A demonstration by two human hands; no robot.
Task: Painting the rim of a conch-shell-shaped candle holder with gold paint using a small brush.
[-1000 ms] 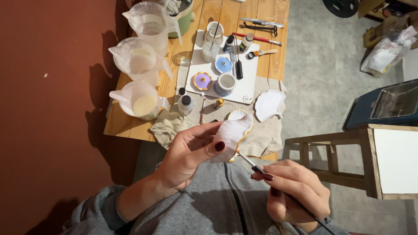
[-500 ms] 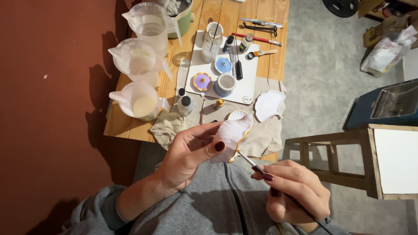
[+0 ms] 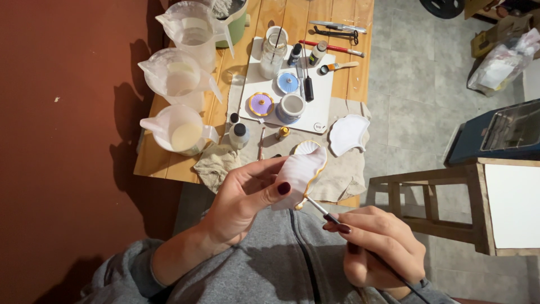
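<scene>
- OK, your left hand is wrapped around a pale pink shell-shaped dish, thumb on its face and fingers behind; the dish sits tilted above your lap, just off the near table edge.
- Your right hand is pinched tight on a thin brush; the tip touches the dish's lower rim, where a gold edge line runs.
- Between your hands there's only a small gap, with the grey sweatshirt below.
- Just beyond the dish, a beige cloth hangs over the front edge of the wooden table, with a white shell dish and a smaller gold-rimmed shell lying on it.
- Further out: a white board carries a purple dish, a blue dish and jars.
- Left edge of the table is crowded with three plastic jugs, close to the red wall.
- On your right, a wooden stool stands well apart, with bare tiled floor between it and the table.
</scene>
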